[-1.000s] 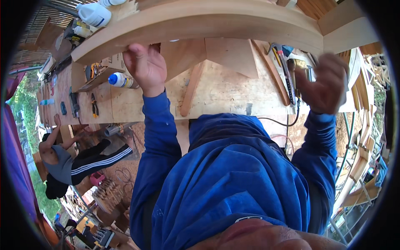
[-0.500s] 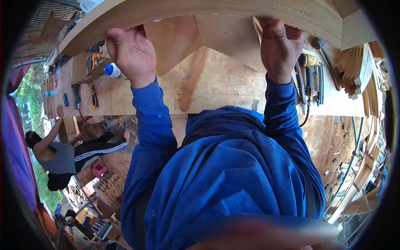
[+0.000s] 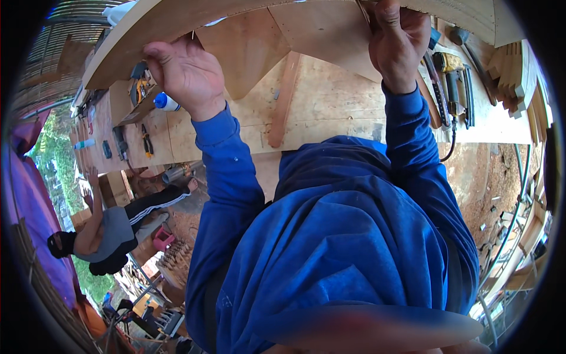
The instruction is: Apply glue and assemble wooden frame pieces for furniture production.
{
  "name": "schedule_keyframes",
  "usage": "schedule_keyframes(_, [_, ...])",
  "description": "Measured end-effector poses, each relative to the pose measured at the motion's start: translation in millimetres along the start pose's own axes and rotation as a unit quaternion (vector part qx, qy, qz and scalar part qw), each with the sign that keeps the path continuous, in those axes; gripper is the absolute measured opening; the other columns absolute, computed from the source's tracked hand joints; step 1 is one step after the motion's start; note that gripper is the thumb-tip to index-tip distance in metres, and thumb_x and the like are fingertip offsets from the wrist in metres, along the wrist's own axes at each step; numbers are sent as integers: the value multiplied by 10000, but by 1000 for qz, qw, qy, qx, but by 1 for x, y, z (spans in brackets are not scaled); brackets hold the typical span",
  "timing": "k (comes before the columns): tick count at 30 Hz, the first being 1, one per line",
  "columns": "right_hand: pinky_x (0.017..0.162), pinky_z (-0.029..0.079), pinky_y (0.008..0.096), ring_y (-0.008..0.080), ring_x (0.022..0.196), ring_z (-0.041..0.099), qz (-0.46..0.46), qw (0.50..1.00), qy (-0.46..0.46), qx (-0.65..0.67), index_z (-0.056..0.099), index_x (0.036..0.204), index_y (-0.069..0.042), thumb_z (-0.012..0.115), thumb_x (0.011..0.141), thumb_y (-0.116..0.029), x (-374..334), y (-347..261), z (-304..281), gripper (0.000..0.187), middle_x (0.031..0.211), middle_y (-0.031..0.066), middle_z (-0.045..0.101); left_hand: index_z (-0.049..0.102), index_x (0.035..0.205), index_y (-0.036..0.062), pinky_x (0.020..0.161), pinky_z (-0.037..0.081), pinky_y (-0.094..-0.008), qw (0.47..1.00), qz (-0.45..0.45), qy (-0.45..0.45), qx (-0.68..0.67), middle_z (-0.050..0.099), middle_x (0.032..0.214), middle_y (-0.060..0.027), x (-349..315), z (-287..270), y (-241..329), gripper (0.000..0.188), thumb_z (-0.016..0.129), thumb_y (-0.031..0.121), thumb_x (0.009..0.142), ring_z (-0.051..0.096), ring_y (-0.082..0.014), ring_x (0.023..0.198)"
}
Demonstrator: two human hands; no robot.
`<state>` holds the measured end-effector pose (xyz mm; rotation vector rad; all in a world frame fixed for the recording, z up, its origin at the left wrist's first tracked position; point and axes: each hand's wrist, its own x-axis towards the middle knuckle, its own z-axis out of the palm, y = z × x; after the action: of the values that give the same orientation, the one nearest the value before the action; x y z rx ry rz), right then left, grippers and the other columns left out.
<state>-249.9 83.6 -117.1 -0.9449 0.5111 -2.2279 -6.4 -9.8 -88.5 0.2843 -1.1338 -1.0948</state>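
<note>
A long pale wooden board [image 3: 132, 44] crosses the top of the view, bent by the lens. My left hand [image 3: 191, 76] is closed on its lower edge toward the left, thumb on the near face and fingers mostly hidden behind. Further right, my right hand [image 3: 401, 50] grips the same edge with its thumb up; its fingers are partly hidden. Between my hands, angled wooden panels [image 3: 321, 38] show behind the board, above the workbench [image 3: 336, 103]. A narrow brown wood strip [image 3: 285, 100] lies on the bench below them.
Right of my right hand lie a nail gun [image 3: 454, 82], a hammer [image 3: 460, 38] and stacked wood pieces [image 3: 510, 76]. To the left are a blue-capped white bottle [image 3: 167, 102], pliers [image 3: 147, 141] and an open box [image 3: 122, 103]. Another person [image 3: 109, 233] is beyond the bench's left part.
The board's right part and my right hand have risen in the view, and the board looks more tilted. The whole view has shifted slightly. Both hands keep their hold.
</note>
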Motion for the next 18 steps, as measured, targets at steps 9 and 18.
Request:
schedule_keyframes(9, [1089,474,403,245,1332,530,-7,1000,-8,-13,331,1574,-147,662,990,-70,-6,3,-8,675,1500,87,488,511,1444,185,1131,422,-469,999,-2,-8,-31,559,1440,-26,3,-4,-3,473,593,399,1030,535,-242,1293])
schedule_keyframes(18, [920,532,334,175,1060,636,-45,978,-25,201,456,1478,-137,672,992,-86,1,30,-10,534,1272,53,631,561,1401,97,1141,423,-453,1000,18,15,-14,580,1435,-97,5,-8,-7,499,608,412,1017,548,-281,1303])
